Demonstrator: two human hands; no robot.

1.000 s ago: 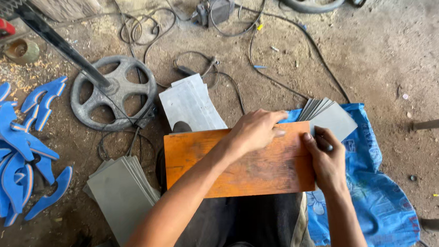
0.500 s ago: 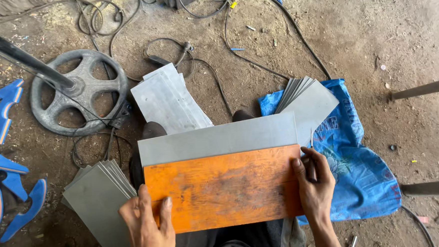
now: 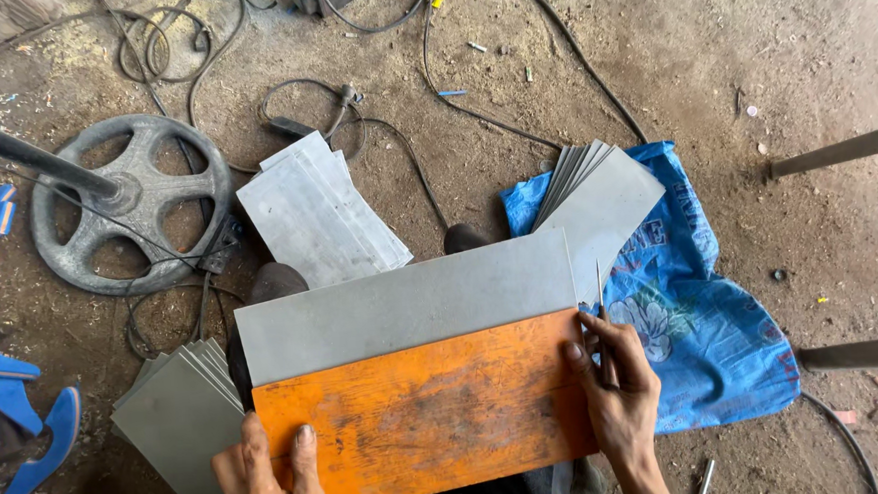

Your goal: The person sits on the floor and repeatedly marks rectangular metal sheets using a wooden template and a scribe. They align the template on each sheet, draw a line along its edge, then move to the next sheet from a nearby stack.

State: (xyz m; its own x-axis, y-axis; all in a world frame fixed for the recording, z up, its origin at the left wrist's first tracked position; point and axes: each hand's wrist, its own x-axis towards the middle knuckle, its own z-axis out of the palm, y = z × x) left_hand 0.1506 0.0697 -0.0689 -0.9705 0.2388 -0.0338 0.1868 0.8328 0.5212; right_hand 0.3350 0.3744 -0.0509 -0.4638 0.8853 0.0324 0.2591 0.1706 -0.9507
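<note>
An orange board (image 3: 428, 413) lies across my lap with a long grey metal sheet (image 3: 402, 304) sticking out from under its far edge. My left hand (image 3: 266, 477) grips the board's near left corner, thumb on top. My right hand (image 3: 617, 388) rests at the board's right end and holds a thin metal scriber (image 3: 600, 299) upright against the sheet's right edge.
Stacks of grey sheets lie at the left (image 3: 183, 421), at the centre back (image 3: 317, 213) and on a blue sack (image 3: 703, 313) to the right. A round metal base with a pole (image 3: 126, 203), cables (image 3: 373, 130) and blue cut-out shapes (image 3: 6, 400) lie on the dirt floor.
A second ago my left hand reached across the board top; it has moved to the near left corner. The grey sheet now shows beyond the board, and the view has shifted closer.
</note>
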